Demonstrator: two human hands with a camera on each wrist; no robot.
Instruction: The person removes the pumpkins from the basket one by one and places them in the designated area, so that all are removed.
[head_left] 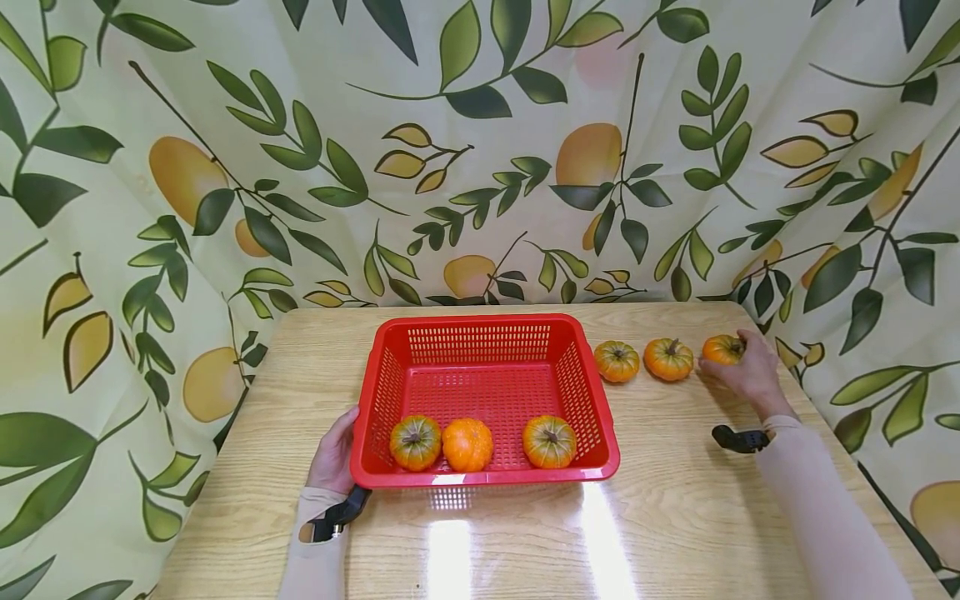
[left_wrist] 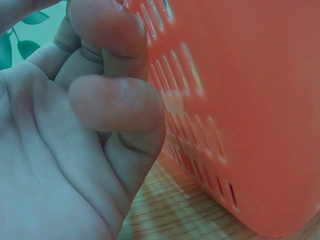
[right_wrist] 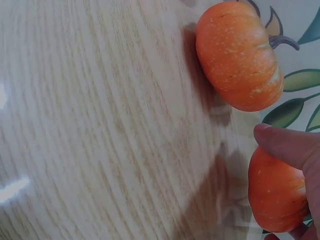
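Observation:
A red plastic basket stands on the table, with three small pumpkins along its near side: a green-striped pumpkin, an orange one and another striped one. My left hand holds the basket's left side; in the left wrist view its curled fingers meet the slotted wall. At the table's far right, my right hand grips a small orange pumpkin between thumb and fingers. Beside it sit a second pumpkin and a third, nearer the basket.
The light wooden table ends at the back and sides against a hanging cloth printed with leaves and fruit. Dark straps with small devices sit on both wrists. Bright reflections lie on the table in front of the basket.

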